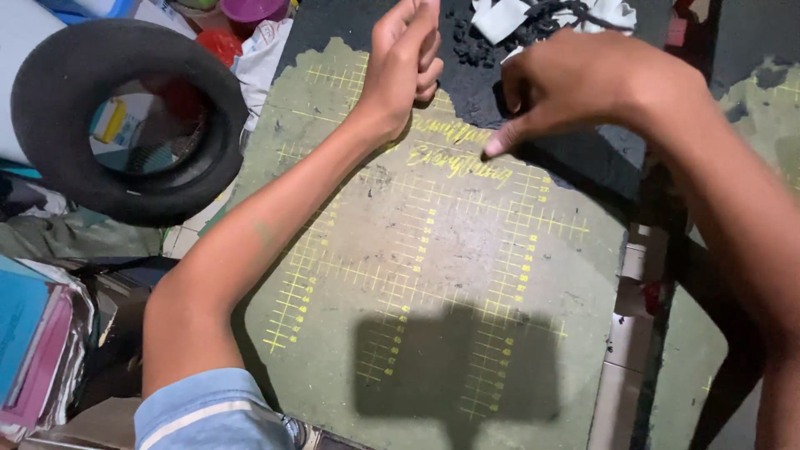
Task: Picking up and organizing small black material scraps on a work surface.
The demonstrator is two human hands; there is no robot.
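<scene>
1. A worn green cutting mat with a yellow ruled grid covers most of the table; yellow handwritten-style lettering crosses it near its far edge, just under the hands.
2. Past the mat's far edge lies a patch of black crumbly debris with white scraps among it, at the table's far side.
3. Off the table's left edge stands a black rubber tyre; through its hole shows a small package with a yellow and pale blue label (too small to make out further).
4. At the far-left corner sit a purple bowl and a crumpled white wrapper with red on it.
5. Beside the table's near-left corner is a stack of blue and pink folders.
6. The left hand hangs above the mat's far edge, its grip a loose fist with fingers curled in; whether it pinches anything, I cannot tell.
7. The right hand has its grip mostly folded, one fingertip pressed down on the mat at the lettering; it holds nothing visible.
</scene>
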